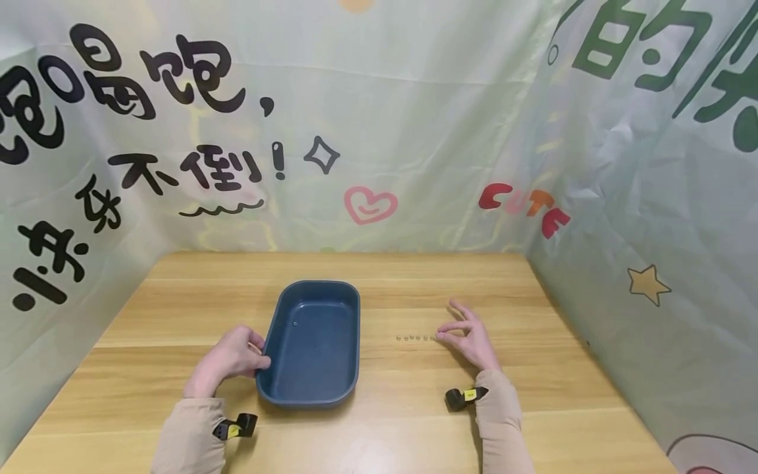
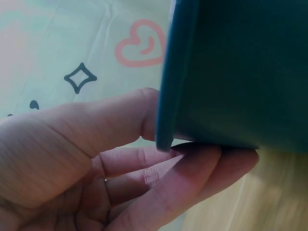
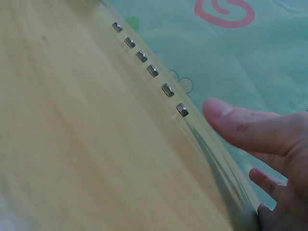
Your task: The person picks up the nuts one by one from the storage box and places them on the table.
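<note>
A deep blue rectangular tray (image 1: 314, 382) stands on the table in the head view. At its near left corner my left hand (image 1: 232, 355) grips the rim, thumb on the wall and the other fingers underneath, as the left wrist view shows. One small nut (image 1: 295, 323) lies inside the tray. Right of the tray runs a row of several small metal hex nuts (image 3: 152, 70). My right hand (image 1: 470, 336) is at the right end of this row, thumb and index finger close together beside the last nut (image 3: 182, 110). Whether anything sits between those fingertips is hidden.
The wooden table (image 1: 414, 434) carries the tray and nuts. A printed cloth (image 1: 426, 131) hangs behind it and along both sides. Black wrist cameras (image 1: 237, 428) are strapped over the beige sleeves.
</note>
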Action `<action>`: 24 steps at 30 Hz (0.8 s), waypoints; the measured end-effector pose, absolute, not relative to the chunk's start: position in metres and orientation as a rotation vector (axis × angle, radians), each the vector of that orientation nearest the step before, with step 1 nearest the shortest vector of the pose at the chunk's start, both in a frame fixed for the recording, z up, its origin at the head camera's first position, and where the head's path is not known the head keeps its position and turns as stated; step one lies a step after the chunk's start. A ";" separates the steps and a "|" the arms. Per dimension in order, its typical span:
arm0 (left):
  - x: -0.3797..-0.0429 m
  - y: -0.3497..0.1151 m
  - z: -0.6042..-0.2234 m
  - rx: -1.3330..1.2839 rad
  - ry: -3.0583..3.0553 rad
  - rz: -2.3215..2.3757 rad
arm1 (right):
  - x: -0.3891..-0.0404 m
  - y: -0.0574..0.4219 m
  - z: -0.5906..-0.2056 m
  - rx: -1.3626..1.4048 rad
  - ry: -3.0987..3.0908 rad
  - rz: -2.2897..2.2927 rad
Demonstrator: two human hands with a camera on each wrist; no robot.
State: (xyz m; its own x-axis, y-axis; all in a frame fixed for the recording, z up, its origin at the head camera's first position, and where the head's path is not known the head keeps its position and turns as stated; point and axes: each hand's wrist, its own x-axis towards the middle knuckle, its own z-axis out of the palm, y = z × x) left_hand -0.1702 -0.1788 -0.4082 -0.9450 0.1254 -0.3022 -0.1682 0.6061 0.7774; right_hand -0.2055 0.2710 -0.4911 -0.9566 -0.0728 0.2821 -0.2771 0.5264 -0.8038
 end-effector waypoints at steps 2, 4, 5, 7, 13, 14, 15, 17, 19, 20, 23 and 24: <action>-0.170 -0.179 -0.409 -0.032 2.517 1.258 | -0.205 0.271 -0.492 0.284 -2.577 1.362; -0.171 -0.179 -0.409 -0.029 2.526 1.251 | -0.204 0.271 -0.493 0.281 -2.601 1.318; -0.171 -0.179 -0.409 -0.029 2.528 1.250 | -0.204 0.271 -0.493 0.283 -2.610 1.302; -0.170 -0.179 -0.410 -0.029 2.533 1.251 | -0.205 0.271 -0.495 0.287 -2.619 1.287; -0.170 -0.179 -0.411 -0.034 2.535 1.258 | -0.205 0.271 -0.495 0.277 -2.654 1.284; -0.170 -0.179 -0.410 -0.035 2.537 1.254 | -0.204 0.271 -0.494 0.272 -2.661 1.282; -0.170 -0.179 -0.410 -0.038 2.538 1.250 | -0.205 0.271 -0.494 0.270 -2.666 1.277; -0.169 -0.179 -0.409 -0.042 2.540 1.243 | -0.205 0.270 -0.494 0.265 -2.674 1.275; -0.169 -0.179 -0.408 -0.046 2.544 1.234 | -0.205 0.270 -0.493 0.252 -2.684 1.276; -0.169 -0.179 -0.408 -0.046 2.548 1.228 | -0.205 0.270 -0.493 0.246 -2.691 1.275; -0.170 -0.179 -0.408 -0.048 2.554 1.220 | -0.205 0.269 -0.492 0.228 -2.709 1.283; -0.170 -0.179 -0.408 -0.046 2.555 1.217 | -0.205 0.269 -0.492 0.224 -2.712 1.287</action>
